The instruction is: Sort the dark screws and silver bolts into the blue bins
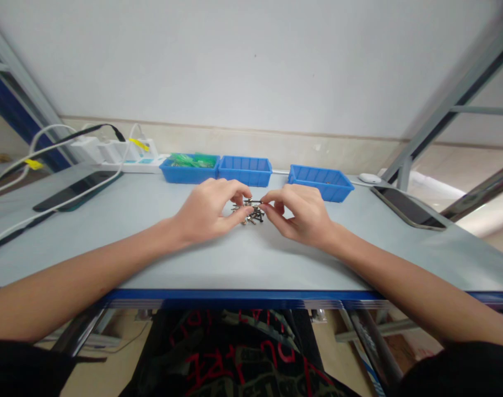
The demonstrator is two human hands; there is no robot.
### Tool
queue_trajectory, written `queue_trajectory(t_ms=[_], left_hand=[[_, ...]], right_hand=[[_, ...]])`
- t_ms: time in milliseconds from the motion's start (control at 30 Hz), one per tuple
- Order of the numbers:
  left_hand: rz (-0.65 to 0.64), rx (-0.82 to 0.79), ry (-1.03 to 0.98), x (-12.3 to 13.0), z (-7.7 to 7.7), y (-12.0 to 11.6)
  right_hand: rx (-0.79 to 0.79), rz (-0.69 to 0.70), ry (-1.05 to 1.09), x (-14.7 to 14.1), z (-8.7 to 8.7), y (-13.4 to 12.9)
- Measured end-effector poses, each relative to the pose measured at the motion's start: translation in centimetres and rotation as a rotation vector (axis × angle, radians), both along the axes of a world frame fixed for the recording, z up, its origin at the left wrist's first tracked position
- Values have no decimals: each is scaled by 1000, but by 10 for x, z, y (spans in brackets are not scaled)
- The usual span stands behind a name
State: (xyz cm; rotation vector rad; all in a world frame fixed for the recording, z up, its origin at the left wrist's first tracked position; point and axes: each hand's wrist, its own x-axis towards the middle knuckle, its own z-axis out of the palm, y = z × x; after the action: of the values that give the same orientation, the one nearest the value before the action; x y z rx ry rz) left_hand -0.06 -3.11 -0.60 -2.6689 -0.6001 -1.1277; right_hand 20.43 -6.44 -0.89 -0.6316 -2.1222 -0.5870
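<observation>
A small heap of screws [254, 215], some dark and some silvery, lies on the grey table [251, 264] between my hands. My left hand [212, 212] reaches in from the left side of the heap; its thumb and forefinger are apart, with the tips at the screws. I cannot see anything held firmly in it. On the other side, my right hand [298, 212] is closed in a pinch at the heap's right edge. A dark screw [254, 202] sticks out leftward from its fingertips. The curled lower fingers of both hands are partly hidden.
Along the wall stand a blue bin [189, 173] with green plastic bags, a second blue bin [245, 175] and a third [321, 184]. Phones lie at left [80, 190] and right [408, 207]. A power strip [131, 165] with cables occupies the back left; a white case [369, 178] lies back right.
</observation>
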Motion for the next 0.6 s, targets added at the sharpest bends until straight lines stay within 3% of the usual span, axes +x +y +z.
queue_trajectory(t_ms=[267, 600], left_hand=[[-16, 70, -42, 1, 2, 0], [-5, 24, -7, 0, 3, -1]], right_hand=[[9, -3, -1, 0, 0, -1], [35, 5, 5, -1, 1, -1]])
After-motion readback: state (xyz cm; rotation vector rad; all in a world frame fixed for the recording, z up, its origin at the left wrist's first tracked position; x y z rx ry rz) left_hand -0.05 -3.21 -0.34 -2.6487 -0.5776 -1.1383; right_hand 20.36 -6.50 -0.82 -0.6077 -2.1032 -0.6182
